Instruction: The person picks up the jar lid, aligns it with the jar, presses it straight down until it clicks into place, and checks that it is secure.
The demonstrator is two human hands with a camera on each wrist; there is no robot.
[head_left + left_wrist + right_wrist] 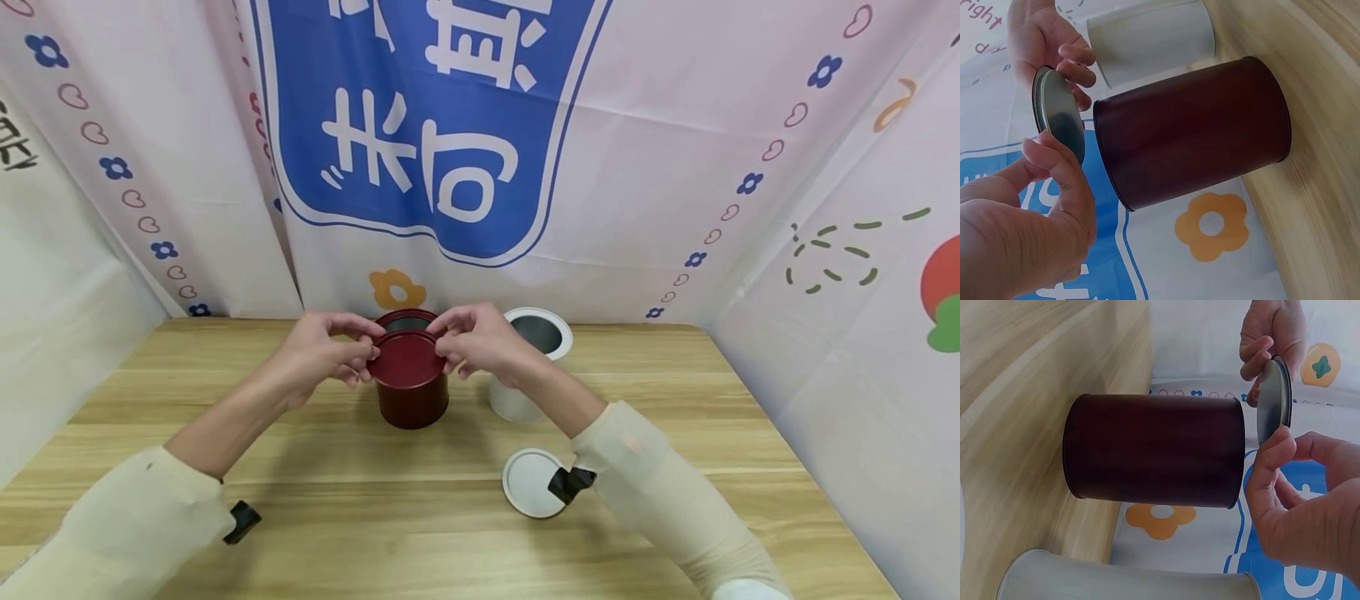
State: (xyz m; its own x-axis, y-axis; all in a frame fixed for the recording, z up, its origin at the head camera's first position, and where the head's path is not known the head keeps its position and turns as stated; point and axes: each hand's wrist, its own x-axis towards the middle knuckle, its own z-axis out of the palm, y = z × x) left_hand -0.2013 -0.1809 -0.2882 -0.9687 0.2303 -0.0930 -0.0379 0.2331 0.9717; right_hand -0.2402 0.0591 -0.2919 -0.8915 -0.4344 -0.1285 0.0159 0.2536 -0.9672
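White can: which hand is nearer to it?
Right. The right hand, holding the red lid over the red can, sits just in front of the white can. The left hand holds the lid's far side, beyond the red can.

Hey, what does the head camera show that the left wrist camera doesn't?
Only the head view shows the loose white lid lying flat on the wooden table, both cream sleeves, and the open top of the white tin.

Only the left wrist view shows the silvery underside of the red lid and the clear gap between it and the rim of the red tin.

Both show the left hand and right hand pinching the red lid at its edges above the red tin, with the white tin beside it.
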